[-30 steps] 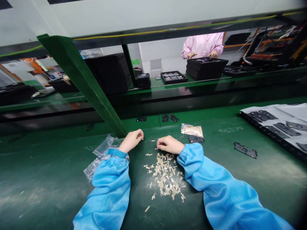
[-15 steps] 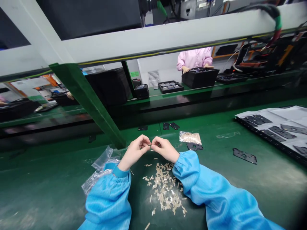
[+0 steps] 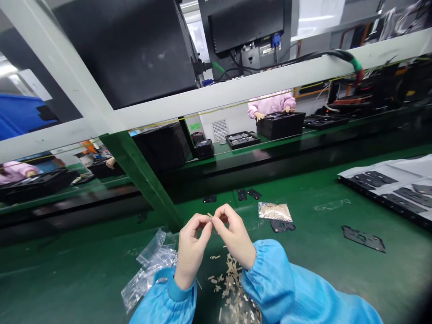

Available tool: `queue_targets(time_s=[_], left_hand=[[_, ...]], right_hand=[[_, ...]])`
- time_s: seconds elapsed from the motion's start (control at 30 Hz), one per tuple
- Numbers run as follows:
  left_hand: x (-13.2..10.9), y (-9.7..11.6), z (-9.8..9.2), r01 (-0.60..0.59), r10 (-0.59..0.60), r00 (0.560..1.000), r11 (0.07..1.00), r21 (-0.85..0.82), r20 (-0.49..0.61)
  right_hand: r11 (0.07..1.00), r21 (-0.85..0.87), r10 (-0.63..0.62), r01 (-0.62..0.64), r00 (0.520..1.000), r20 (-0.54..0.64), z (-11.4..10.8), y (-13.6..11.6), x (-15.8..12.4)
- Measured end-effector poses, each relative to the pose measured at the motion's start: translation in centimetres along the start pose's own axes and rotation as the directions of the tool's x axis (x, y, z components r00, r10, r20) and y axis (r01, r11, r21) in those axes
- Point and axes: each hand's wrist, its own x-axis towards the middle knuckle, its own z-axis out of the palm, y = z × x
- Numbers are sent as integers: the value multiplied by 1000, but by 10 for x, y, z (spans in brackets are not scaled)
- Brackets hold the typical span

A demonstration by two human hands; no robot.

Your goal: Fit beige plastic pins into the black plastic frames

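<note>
My left hand (image 3: 193, 247) and my right hand (image 3: 234, 234) meet fingertip to fingertip above the green bench. Between their pinched thumbs and forefingers a small beige strip (image 3: 209, 215) sticks up, held by both hands. Below the wrists lies a loose heap of small beige pieces (image 3: 232, 283), partly covered by my right forearm. Left of my left hand are crumpled clear plastic bags (image 3: 151, 265). A clear bag filled with beige pieces (image 3: 275, 211) lies beyond my right hand, against a black flat part (image 3: 282, 226).
More black flat parts (image 3: 254, 194) lie near the bench's back edge, and one (image 3: 363, 238) lies at the right. A black tray (image 3: 388, 204) with a white liner carries several such parts. A green post (image 3: 145, 180) rises behind my left hand. Across the bench, a person in pink (image 3: 272, 104) touches a black box.
My view has tilted upward. Both hands are now raised with fingers more upright, still pinched together, and the beige strip now shows between the fingertips.
</note>
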Motion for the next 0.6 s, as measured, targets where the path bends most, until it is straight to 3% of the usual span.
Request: queue_targets(time_s=[0.07, 0.13, 0.23, 0.4, 0.6], left_hand=[[-1, 0, -1, -10, 11, 1000, 997, 79, -17], [-1, 1, -2, -20, 24, 999, 989, 146, -25], [-1, 5, -3, -50, 59, 998, 970, 236, -28], [-2, 10, -3, -106, 123, 992, 928, 359, -26], [-3, 14, -3, -128, 137, 991, 915, 382, 5]], right_hand=[[947, -266, -194, 183, 981, -18, -3, 0, -1], [804, -487, -373, 341, 927, 32, -6, 0, -2], [585, -664, -514, 465, 846, 139, -9, -1, -2], [382, -749, -582, 541, 770, 260, -12, -4, -1], [373, -737, -581, 564, 761, 289, -12, -3, -1]])
